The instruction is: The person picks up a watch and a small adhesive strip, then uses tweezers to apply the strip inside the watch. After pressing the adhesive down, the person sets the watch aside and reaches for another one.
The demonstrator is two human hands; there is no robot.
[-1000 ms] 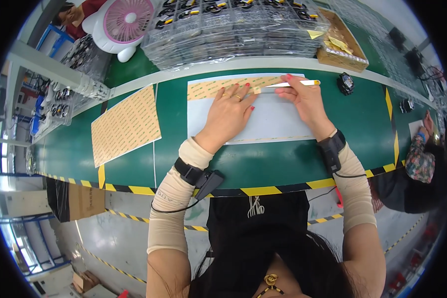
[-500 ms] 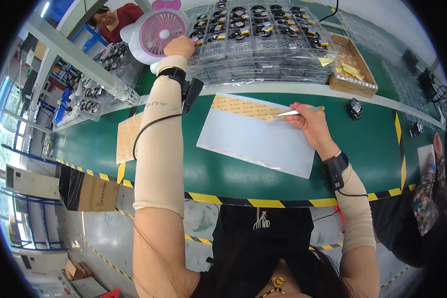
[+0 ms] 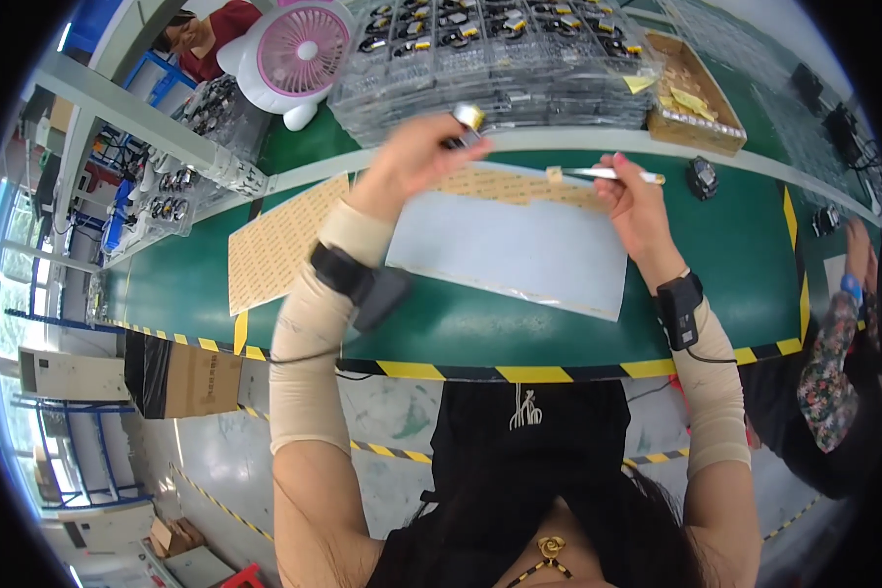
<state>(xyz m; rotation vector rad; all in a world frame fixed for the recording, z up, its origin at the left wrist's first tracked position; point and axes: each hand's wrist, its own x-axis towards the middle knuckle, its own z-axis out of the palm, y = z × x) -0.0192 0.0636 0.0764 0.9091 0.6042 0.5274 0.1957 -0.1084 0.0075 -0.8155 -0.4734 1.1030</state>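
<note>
Head view: at twelve o'clock, the left hand point(image 3: 416, 159) grasps a small dark part point(image 3: 467, 122); at two, the right hand point(image 3: 637, 208) grips white tweezers point(image 3: 596, 173), a tan piece point(image 3: 555, 175) at their nine-o'clock tip, near the pale sheet point(image 3: 505, 245)

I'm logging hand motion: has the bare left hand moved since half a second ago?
Yes: relative to the pink-and-white plastic fan, the bare left hand has moved rightward and lower in view.

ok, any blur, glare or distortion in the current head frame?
Head view: left hand and its wrist device blurred, right hand crisper; head view: windows at far left wash out; head view: fisheye bows yellow-black edge tape, rim black.
</note>
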